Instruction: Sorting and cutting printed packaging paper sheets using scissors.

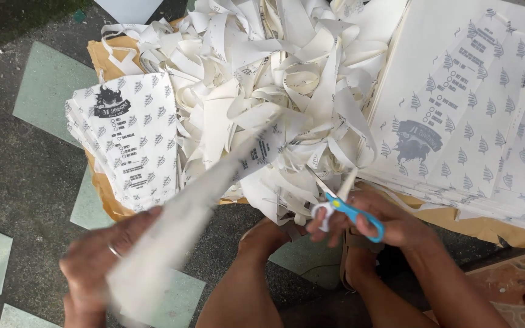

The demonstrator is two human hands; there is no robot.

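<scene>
While the head camera looks down at the floor, the left hand point(101, 264), near left, is closed on the near end of a blurred printed paper piece point(183, 218), which slants up and right toward the middle. Far left, a stack of cut printed paper pieces point(126, 143) lies on brown kraft paper point(107, 58). At centre, a heap of white paper offcut strips point(274, 79) fills the far middle. Near right of centre, the right hand point(375, 222) has fingers through the blue handles of scissors point(341, 203); blades slightly parted, tips pointing far-left into the strips. Far right, uncut printed sheets point(475, 103) lie stacked flat.
</scene>
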